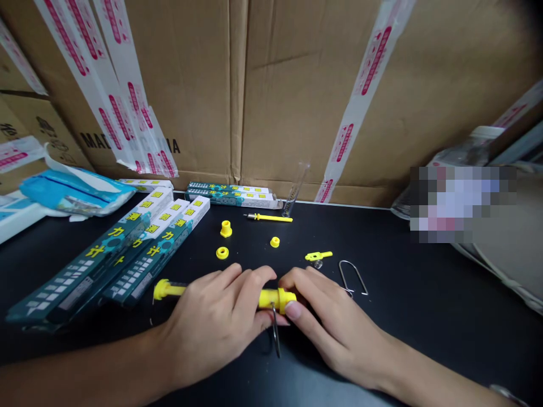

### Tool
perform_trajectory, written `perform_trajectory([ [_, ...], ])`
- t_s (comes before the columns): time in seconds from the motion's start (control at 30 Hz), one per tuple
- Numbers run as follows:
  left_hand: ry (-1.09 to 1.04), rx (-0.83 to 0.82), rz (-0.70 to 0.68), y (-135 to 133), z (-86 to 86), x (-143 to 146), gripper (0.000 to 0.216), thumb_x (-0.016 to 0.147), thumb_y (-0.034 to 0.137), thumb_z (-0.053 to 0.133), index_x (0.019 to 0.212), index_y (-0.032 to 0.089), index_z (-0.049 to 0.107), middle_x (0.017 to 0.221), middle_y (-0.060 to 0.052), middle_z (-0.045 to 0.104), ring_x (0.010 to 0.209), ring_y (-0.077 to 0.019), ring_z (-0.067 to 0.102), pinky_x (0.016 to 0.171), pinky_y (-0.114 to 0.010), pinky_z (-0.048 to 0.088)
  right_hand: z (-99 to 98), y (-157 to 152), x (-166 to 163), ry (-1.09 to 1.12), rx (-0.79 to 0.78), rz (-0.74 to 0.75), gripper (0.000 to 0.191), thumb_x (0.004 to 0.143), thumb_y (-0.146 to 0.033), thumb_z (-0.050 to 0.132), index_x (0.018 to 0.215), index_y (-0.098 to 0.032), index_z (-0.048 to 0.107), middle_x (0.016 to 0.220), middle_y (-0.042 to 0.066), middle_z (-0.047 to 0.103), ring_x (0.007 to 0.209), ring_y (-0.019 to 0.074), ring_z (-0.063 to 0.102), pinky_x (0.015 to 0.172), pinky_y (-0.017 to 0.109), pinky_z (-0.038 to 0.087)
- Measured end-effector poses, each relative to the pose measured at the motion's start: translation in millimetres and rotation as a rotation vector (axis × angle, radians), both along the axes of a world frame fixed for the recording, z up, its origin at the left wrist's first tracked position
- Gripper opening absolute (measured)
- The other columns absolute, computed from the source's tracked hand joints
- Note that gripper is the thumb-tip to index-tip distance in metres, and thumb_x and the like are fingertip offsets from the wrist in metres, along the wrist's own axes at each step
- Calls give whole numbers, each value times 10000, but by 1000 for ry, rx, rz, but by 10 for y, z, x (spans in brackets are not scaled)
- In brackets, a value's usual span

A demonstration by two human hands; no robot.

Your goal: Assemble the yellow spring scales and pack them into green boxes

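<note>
A yellow tubular spring scale [267, 298] lies crosswise between my hands, just above the black table. My left hand [218, 311] is wrapped round its tube and hides the middle; the yellow left end sticks out past the knuckles. At the other end, my right hand [328, 316] pinches the yellow end cap between thumb and fingers. A bent metal wire loop [276, 333] hangs down from the scale beside the cap. Behind my right hand are a flat yellow piece [318, 256], a small coil spring [318, 264] and a U-shaped wire handle [354, 274].
Yellow rings and caps [226, 229] lie beyond my hands, with a yellow rod [271, 217] and a clear tube [296, 190] farther back. Green-and-white spring scale boxes [165, 243] are at left. A plastic bottle [462, 152] stands right, cardboard boxes [288, 113] behind.
</note>
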State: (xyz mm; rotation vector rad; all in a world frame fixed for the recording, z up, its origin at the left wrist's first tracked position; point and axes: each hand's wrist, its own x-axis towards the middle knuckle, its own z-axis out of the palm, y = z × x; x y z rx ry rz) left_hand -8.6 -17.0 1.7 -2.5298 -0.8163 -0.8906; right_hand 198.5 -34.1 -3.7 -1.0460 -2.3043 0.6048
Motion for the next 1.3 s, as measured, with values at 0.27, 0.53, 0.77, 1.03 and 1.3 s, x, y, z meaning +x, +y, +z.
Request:
perform_trajectory([
  [0.27,119,-48,5,3,-50,-23,244,1034,312,397,905,179,557,666,10,599,577,-193,576,501,-329,377,-1,19,24,38,15,55,264,1050,-259,320,851,-207,484,791,-8,551,689,151,468,684,317,336],
  [0.53,118,-39,12,-23,-33,-20,275,1040,312,366,901,178,561,667,10,580,574,-192,560,500,-338,363,7,-3,49,91,10,38,267,1033,-250,365,794,-198,474,730,-12,519,645,145,432,651,309,320],
  [0.77,114,-43,6,0,-41,-12,281,1037,324,381,874,182,560,654,12,584,554,-191,567,486,-340,364,11,2,56,101,-19,32,272,1040,-263,365,806,-199,487,733,-20,514,648,139,432,659,305,317],
  [1.03,57,-55,-40,-12,-30,-28,271,1048,311,374,928,167,570,672,8,655,574,-177,631,498,-320,414,-14,29,30,72,-38,78,373,1062,-388,299,769,-205,440,715,-26,492,634,132,427,653,306,306],
  [1.3,50,-93,-77,-7,-44,-28,250,1054,317,367,1108,171,563,766,9,714,639,-171,685,522,-306,471,-32,16,8,29,-99,61,457,1072,-409,187,721,-207,399,675,-38,474,585,120,390,661,319,293],
])
